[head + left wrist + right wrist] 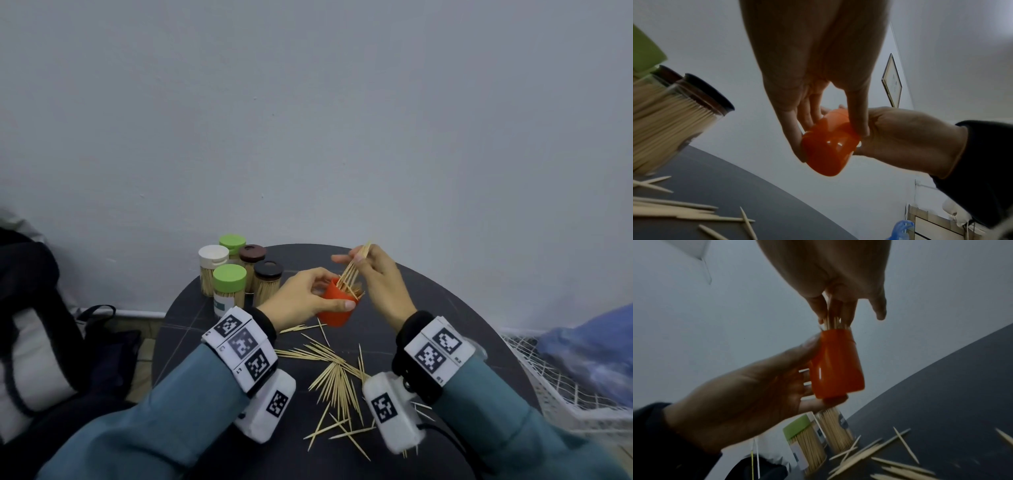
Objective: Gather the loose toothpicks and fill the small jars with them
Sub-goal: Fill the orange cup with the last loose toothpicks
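We see our left hand (301, 301) gripping 1 small orange plastic jar (337, 305) above the round dark counter (462, 318); our right hand's (380, 281) fingers (818, 308) pinch a bundle of thin wooden toothpicks (352, 270) into its mouth. 5 lidded, filled jars (229, 284) stand behind; dozens of loose toothpicks (337, 380) lie near us.

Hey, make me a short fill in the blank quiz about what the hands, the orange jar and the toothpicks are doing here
1. The left hand holds the orange jar off the ____.
2. The right hand pinches a bundle of toothpicks whose lower ends are in the ____ jar.
3. Loose toothpicks lie scattered on the dark table between the person's ____.
4. Behind the left hand stand ____ lidded jars.

Missing words: table; orange; wrists; five
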A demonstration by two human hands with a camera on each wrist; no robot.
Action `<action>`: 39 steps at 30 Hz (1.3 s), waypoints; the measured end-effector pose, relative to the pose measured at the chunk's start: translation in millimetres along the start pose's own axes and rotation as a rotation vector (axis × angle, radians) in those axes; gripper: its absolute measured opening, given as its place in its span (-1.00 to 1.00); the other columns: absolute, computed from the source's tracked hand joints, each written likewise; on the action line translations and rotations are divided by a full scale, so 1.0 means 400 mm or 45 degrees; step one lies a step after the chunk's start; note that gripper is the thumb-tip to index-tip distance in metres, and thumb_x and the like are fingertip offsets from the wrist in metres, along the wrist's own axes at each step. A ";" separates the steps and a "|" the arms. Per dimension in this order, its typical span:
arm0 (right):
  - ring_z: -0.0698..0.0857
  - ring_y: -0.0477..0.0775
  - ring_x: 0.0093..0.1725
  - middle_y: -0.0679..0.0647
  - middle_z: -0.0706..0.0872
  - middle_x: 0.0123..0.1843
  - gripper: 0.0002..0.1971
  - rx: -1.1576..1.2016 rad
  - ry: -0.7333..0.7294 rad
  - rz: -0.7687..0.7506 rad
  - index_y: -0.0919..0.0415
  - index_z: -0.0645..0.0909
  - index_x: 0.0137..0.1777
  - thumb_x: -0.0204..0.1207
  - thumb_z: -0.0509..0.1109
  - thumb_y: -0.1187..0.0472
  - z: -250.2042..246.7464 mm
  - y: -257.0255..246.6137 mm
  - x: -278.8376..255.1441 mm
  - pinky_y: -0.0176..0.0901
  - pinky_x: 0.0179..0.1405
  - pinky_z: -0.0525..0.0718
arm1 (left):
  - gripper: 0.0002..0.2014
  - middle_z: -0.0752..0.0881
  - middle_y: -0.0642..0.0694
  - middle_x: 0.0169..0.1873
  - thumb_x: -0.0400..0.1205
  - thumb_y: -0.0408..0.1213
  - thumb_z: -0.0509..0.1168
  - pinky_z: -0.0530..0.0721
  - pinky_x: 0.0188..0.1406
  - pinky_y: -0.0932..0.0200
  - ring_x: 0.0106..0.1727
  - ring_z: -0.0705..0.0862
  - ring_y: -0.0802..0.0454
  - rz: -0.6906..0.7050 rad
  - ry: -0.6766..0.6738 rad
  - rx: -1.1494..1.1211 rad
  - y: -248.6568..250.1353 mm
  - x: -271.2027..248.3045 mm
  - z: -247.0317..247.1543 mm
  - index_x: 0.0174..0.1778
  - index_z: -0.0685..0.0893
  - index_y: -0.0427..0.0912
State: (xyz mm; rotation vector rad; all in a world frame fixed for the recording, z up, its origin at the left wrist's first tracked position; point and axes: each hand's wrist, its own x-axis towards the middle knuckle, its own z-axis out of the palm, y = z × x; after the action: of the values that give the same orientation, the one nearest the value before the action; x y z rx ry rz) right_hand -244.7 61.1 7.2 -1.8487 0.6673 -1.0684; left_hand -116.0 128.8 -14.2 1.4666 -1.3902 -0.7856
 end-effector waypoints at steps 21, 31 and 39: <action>0.49 -0.04 0.39 -0.02 0.51 0.44 -0.76 -0.062 -0.183 0.128 0.27 0.65 0.15 0.67 0.16 0.25 -0.005 0.038 -0.016 -0.23 0.29 0.53 | -0.46 0.65 -0.04 0.23 0.45 -0.16 0.50 0.60 0.31 0.01 0.30 0.60 0.04 0.003 -0.026 -0.005 -0.003 -0.006 -0.005 0.35 0.52 -0.06; 0.50 -0.06 0.40 -0.03 0.59 0.39 -0.84 -0.141 -0.112 0.075 -0.06 0.71 0.02 0.58 0.33 0.18 -0.017 0.036 -0.017 -0.04 0.42 0.44 | -0.48 0.61 0.01 0.19 0.48 -0.15 0.47 0.59 0.13 0.20 0.23 0.56 0.12 0.002 -0.013 0.049 0.002 -0.008 -0.003 0.35 0.51 -0.10; 0.66 -0.13 -0.12 -0.02 0.66 -0.09 -0.84 -0.173 0.133 0.115 0.14 0.56 0.05 0.53 0.39 0.14 -0.044 0.017 -0.035 -0.31 -0.12 0.66 | -0.43 0.60 -0.03 0.22 0.46 -0.15 0.49 0.57 0.10 0.22 0.25 0.56 0.07 -0.021 0.054 0.066 -0.004 0.002 -0.009 0.38 0.50 -0.14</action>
State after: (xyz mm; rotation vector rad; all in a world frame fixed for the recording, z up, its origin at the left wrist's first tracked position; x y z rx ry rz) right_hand -267.2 61.3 0.0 -1.8684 0.8958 -1.0891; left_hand -111.9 128.6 -14.0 1.5275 -1.3773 -0.7296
